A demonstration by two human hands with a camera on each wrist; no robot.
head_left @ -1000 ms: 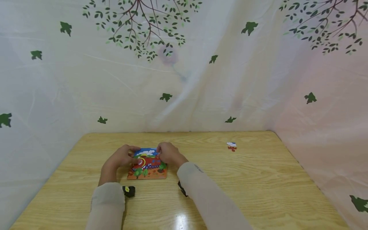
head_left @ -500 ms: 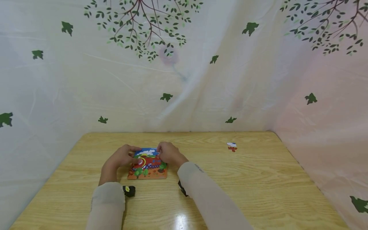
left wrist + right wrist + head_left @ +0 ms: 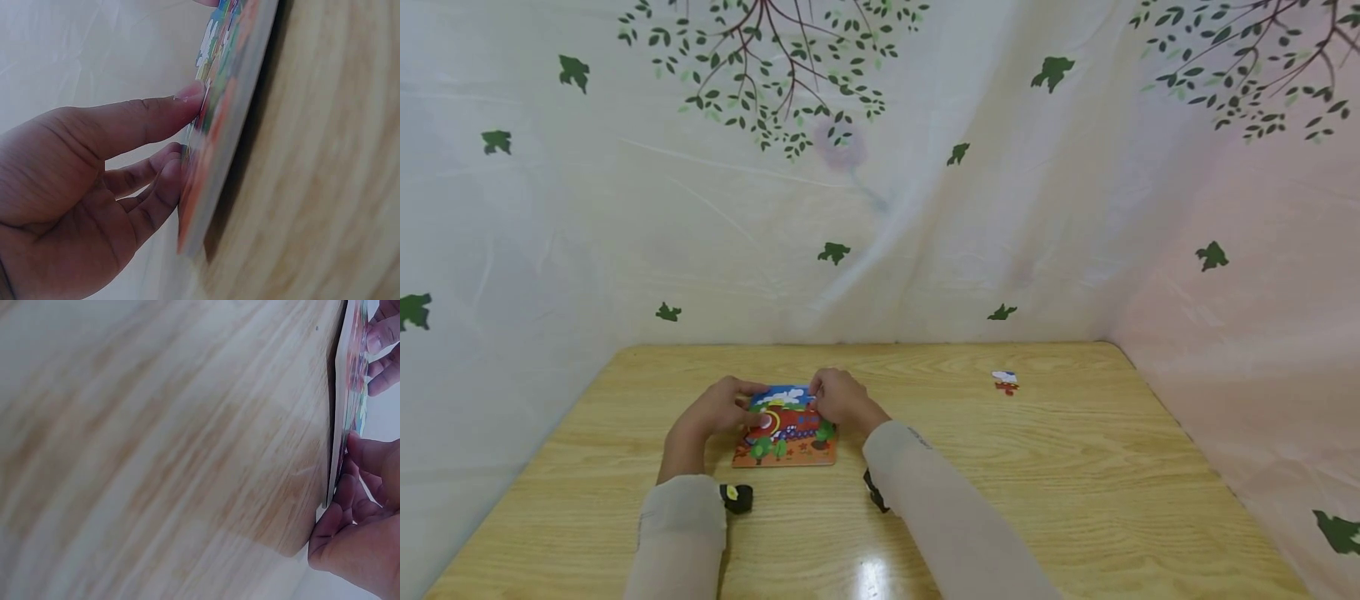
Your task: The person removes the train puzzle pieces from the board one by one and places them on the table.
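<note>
A square jigsaw puzzle [image 3: 790, 433] with a red cartoon train, blue sky and orange ground lies on the wooden table [image 3: 1000, 500]. My left hand [image 3: 718, 408] holds its left side, the thumb on the printed face and the fingers at the edge. On the far right side my right hand [image 3: 844, 402] grips the border, its thumb on the picture and the other fingers curled beside the edge. In the left wrist view the puzzle board [image 3: 215, 150] shows a thick pale edge. From the right wrist, the same board [image 3: 340, 412] appears edge-on, both hands touching it.
Two loose puzzle pieces lie at the back right: a white-and-blue piece [image 3: 1004, 377] and a red piece [image 3: 1006, 388] close together. A pale curtain [image 3: 887, 208] with printed leaves hangs behind the table. Dark wrist straps [image 3: 737, 498] show below the cuffs.
</note>
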